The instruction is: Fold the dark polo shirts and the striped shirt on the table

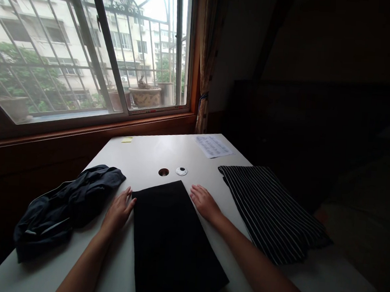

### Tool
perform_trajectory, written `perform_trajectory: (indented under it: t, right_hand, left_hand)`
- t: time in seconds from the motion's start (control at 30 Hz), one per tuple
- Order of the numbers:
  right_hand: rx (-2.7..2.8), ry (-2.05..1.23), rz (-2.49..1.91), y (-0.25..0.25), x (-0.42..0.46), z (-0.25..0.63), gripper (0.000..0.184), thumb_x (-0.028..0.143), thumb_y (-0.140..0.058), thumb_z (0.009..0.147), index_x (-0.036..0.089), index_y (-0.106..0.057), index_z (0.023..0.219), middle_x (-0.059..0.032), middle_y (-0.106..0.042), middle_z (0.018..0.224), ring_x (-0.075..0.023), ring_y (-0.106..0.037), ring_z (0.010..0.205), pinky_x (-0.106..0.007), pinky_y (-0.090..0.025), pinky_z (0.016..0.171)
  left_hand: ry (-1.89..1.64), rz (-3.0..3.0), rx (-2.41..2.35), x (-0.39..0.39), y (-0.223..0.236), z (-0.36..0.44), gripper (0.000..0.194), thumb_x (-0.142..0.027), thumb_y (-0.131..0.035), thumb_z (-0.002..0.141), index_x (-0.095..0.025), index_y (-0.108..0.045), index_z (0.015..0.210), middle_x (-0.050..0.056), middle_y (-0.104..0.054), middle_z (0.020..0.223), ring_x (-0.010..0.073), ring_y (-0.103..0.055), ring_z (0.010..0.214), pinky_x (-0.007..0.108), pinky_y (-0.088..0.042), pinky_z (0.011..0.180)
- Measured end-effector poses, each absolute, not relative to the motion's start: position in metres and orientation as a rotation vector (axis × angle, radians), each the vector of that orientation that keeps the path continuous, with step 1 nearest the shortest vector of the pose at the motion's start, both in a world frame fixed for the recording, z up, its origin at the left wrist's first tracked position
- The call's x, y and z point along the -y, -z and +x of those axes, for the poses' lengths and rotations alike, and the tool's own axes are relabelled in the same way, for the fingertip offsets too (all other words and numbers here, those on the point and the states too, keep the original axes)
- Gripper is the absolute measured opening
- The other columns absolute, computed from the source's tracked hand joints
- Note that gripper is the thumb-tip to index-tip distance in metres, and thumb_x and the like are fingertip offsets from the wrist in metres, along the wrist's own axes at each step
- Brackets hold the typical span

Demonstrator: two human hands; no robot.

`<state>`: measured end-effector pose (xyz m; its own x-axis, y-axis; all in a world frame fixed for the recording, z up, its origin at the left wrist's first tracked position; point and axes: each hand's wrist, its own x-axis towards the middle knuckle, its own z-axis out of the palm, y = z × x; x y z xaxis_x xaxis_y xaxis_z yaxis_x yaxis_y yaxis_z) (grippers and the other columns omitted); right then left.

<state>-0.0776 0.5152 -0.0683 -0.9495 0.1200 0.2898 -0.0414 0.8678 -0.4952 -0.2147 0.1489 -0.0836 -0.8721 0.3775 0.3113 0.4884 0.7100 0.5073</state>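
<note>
A black folded cloth, its kind not clear, lies flat and smooth on the white table in front of me. My left hand rests at its far left corner, fingers extended and apart, holding nothing. Beside its far right edge, my right hand lies low over the table with fingers stretched out and nothing in them. A crumpled dark garment with thin white trim sits left of my left hand. To the right of my right arm lies a black-and-white striped cloth, laid out flat.
Toward the back are a round cable hole and its loose round cover. A printed paper sheet lies at the far right, and a yellow sticky note at the far left. A barred window stands beyond the table.
</note>
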Motion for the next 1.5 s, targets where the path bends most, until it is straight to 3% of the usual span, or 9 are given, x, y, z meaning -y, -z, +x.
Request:
perform_trajectory:
  t: [0.3, 0.5, 0.63, 0.77, 0.87, 0.97, 1.2, 1.33, 1.5]
  right_hand:
    - [2.817, -0.997, -0.072, 0.049, -0.487, -0.014, 0.056, 0.053, -0.051, 0.095, 0.018, -0.061, 0.137, -0.0096, -0.052, 0.149, -0.0282, -0.038, 0.142, -0.044, -0.027, 0.121]
    - [2.778, -1.356, -0.335, 0.029, -0.472, 0.011, 0.069, 0.048, -0.060, 0.088, 0.024, -0.043, 0.150, -0.0107, -0.057, 0.139, -0.0276, -0.054, 0.127, -0.042, -0.044, 0.106]
    - [2.827, -1.411, -0.484, 0.024, -0.469, 0.014, 0.077, 0.050, -0.062, 0.087, 0.028, -0.033, 0.155, -0.0103, -0.064, 0.128, -0.0276, -0.063, 0.115, -0.041, -0.049, 0.096]
    - [2.864, -1.417, -0.499, 0.029, -0.467, 0.012, 0.085, 0.048, -0.066, 0.083, 0.026, -0.029, 0.157, -0.0136, -0.064, 0.131, -0.0312, -0.059, 0.124, -0.043, -0.047, 0.098]
    - [2.862, -1.476, -0.441, 0.031, -0.464, 0.014, 0.088, 0.041, -0.069, 0.080, 0.024, -0.030, 0.156, -0.0152, -0.063, 0.134, -0.0317, -0.056, 0.129, -0.042, -0.046, 0.100]
    - [2.830, -1.536, -0.400, 0.029, -0.463, 0.019, 0.084, 0.038, -0.068, 0.080, 0.025, -0.031, 0.155, -0.0146, -0.059, 0.139, -0.0310, -0.055, 0.130, -0.042, -0.045, 0.102]
    - [2.617, -1.708, -0.352, 0.010, -0.479, 0.033, 0.067, 0.035, -0.059, 0.087, 0.029, -0.034, 0.149, -0.0093, -0.057, 0.141, -0.0252, -0.059, 0.125, -0.040, -0.044, 0.106]
    - [2.559, -1.752, -0.380, 0.003, -0.493, 0.043, 0.062, 0.032, -0.057, 0.087, 0.029, -0.038, 0.146, -0.0078, -0.054, 0.144, -0.0241, -0.056, 0.129, -0.040, -0.043, 0.109]
    - [2.570, -1.520, -0.339, -0.011, -0.508, 0.055, 0.049, 0.031, -0.055, 0.087, 0.028, -0.054, 0.135, -0.0050, -0.055, 0.144, -0.0245, -0.050, 0.135, -0.044, -0.037, 0.116]
  left_hand:
    - [1.115, -0.678, 2.680, -0.160, 0.071, -0.215, 0.067, -0.050, -0.058, 0.087, -0.020, -0.043, 0.145, 0.011, -0.066, 0.125, 0.0311, -0.057, 0.124, 0.050, -0.039, 0.111]
    - [1.432, -0.619, 2.580, -0.173, 0.056, -0.208, 0.070, -0.047, -0.064, 0.082, -0.019, -0.043, 0.143, 0.010, -0.060, 0.115, 0.0249, -0.065, 0.103, 0.044, -0.053, 0.095]
    - [1.598, -0.451, 2.562, -0.175, 0.051, -0.204, 0.079, -0.047, -0.071, 0.077, -0.020, -0.040, 0.145, 0.013, -0.053, 0.127, 0.0258, -0.067, 0.101, 0.045, -0.058, 0.088]
    - [1.932, -0.209, 2.612, -0.176, 0.044, -0.199, 0.088, -0.044, -0.076, 0.078, -0.022, -0.030, 0.150, 0.020, -0.052, 0.137, 0.0287, -0.068, 0.106, 0.042, -0.060, 0.082]
    - [2.285, -0.107, 2.560, -0.176, 0.037, -0.196, 0.088, -0.036, -0.076, 0.083, -0.022, -0.023, 0.153, 0.021, -0.059, 0.131, 0.0255, -0.070, 0.102, 0.039, -0.059, 0.084]
    - [2.339, -0.132, 2.607, -0.177, 0.032, -0.193, 0.087, -0.035, -0.075, 0.084, -0.020, -0.023, 0.153, 0.017, -0.068, 0.116, 0.0236, -0.072, 0.095, 0.039, -0.058, 0.085]
    - [1.758, -0.544, 2.756, -0.198, 0.034, -0.181, 0.077, -0.049, -0.070, 0.081, -0.019, -0.039, 0.145, 0.007, -0.067, 0.105, 0.0259, -0.069, 0.101, 0.042, -0.054, 0.093]
    - [1.888, -0.630, 2.679, -0.221, 0.032, -0.171, 0.071, -0.043, -0.068, 0.081, -0.021, -0.040, 0.142, 0.008, -0.063, 0.113, 0.0231, -0.070, 0.095, 0.039, -0.057, 0.085]
    - [2.118, -0.670, 2.537, -0.256, 0.023, -0.157, 0.069, -0.036, -0.068, 0.080, -0.025, -0.040, 0.142, 0.008, -0.057, 0.119, 0.0193, -0.070, 0.087, 0.037, -0.058, 0.078]
